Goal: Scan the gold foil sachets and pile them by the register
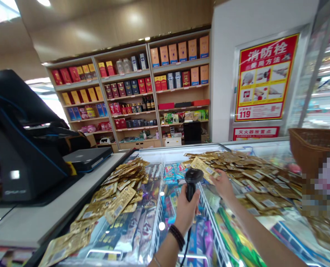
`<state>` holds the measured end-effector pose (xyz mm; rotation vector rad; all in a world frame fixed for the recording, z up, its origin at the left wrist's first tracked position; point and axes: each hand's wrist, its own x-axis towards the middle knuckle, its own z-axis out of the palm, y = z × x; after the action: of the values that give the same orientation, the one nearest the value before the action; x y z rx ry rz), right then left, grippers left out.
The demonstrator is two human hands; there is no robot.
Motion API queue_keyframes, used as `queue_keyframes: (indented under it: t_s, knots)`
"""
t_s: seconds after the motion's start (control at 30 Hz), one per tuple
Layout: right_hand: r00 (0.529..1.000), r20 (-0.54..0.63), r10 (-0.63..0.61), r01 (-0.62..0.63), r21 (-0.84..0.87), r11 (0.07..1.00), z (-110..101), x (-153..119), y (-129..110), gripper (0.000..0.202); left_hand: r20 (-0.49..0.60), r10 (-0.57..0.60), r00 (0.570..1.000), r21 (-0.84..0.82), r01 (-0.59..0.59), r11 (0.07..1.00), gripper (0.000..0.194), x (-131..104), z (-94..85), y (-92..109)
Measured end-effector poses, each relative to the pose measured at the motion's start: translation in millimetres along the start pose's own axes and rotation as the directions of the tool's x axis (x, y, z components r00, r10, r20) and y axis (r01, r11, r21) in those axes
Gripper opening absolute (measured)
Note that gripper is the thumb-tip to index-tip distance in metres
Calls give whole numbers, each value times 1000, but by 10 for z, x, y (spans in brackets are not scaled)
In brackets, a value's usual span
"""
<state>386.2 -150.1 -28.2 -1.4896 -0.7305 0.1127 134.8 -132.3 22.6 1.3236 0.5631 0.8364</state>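
Left hand [185, 209] is wrapped shut around the grip of a black scanner [194, 175], head up, cord [186, 246] hanging toward near side. Right hand [222, 184] pinches a gold packet [202, 166] by its near right end, just right of the scanner head; edge hold probably keeps the printed face uncovered. Can't tell if they touch. Left pile [118, 202] and right pile [251, 163] flank the hands, likely to keep batches apart. Packets: flat, rectangular, glossy crinkled foil. Scanner: smooth, rounded hard plastic.
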Motion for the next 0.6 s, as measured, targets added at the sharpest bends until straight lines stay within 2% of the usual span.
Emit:
queue_keyframes:
  t_s: [0.1,0.23,0.6]
  knots:
    - [998,30,49,-51,65,997,-35,-9,-91,77,20,6,1000,-12,-6,1000,80,-5,-15,-19]
    - [998,56,14,-19,92,996,-48,-41,-171,82,42,6,999,-11,-5,1000,78,16,-51,-88]
    - [996,87,8,-11,33,999,-71,-10,-60,83,112,-3,994,-4,3,1000,73,27,-104,-233]
